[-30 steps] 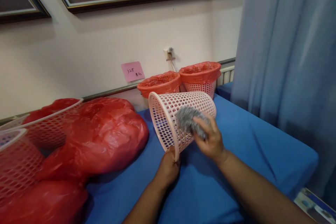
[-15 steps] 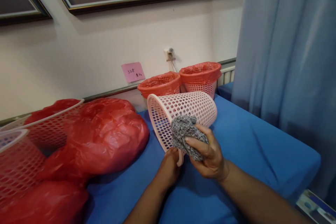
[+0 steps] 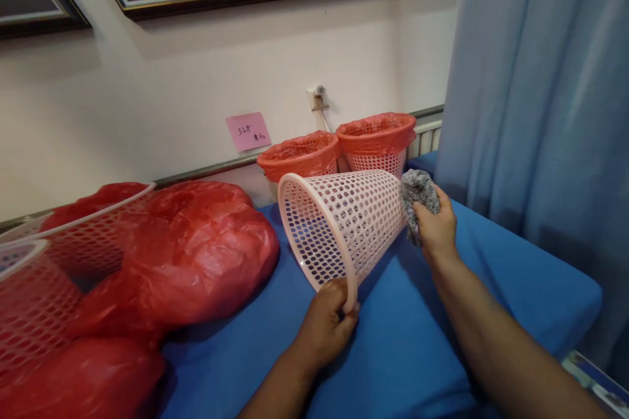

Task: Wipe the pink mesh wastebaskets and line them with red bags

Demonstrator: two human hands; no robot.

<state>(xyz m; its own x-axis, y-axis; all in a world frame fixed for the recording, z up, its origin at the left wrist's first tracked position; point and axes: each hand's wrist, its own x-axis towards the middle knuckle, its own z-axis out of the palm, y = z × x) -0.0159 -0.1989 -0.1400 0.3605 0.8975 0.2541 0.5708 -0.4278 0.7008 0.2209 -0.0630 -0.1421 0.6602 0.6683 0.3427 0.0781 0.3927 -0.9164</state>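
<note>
pink basket (image 3: 344, 226) on its side over the blue table (image 3: 491, 275), nothing visible inside | left hand (image 3: 327, 327) fingers clamped on its rim | right hand (image 3: 435, 229) grips grey cloth (image 3: 417, 190) at its base | two red-lined baskets (image 3: 339, 147) behind (interiors unseen)

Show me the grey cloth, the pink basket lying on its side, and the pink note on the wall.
grey cloth (image 3: 417, 187): head view, its bunched upper part.
pink basket (image 3: 354, 222): head view, its perforated side wall.
pink note (image 3: 248, 131): head view, middle of the paper.
</note>
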